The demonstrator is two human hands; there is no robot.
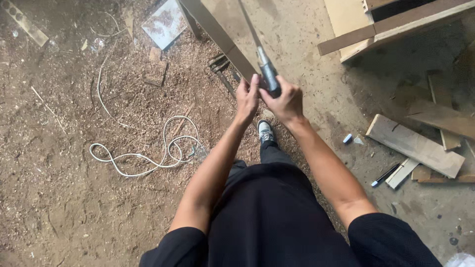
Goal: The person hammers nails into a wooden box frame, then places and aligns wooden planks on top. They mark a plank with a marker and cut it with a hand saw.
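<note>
Body: I look straight down at black clothes and one grey shoe [265,131] on a sawdust floor [59,198].
Arms: both of mine reach forward and meet just ahead of the shoe.
Right hand [286,101]: closed around the dark handle [270,78] of a long tool.
Left hand [247,98]: fingers curled and touching the same handle from the left side; I cannot tell how firmly they grip.
Tool: its thin metal blade [249,27] runs up and away from my hands, over a long board [222,34].
Left of me: a white cable [148,155] lies looped on the sawdust.
Right of me: a pale plank [414,146], a dark pen [385,175] and smaller offcuts lie on bare ground.
Far right: stacked boards [396,24] cross the top corner.
</note>
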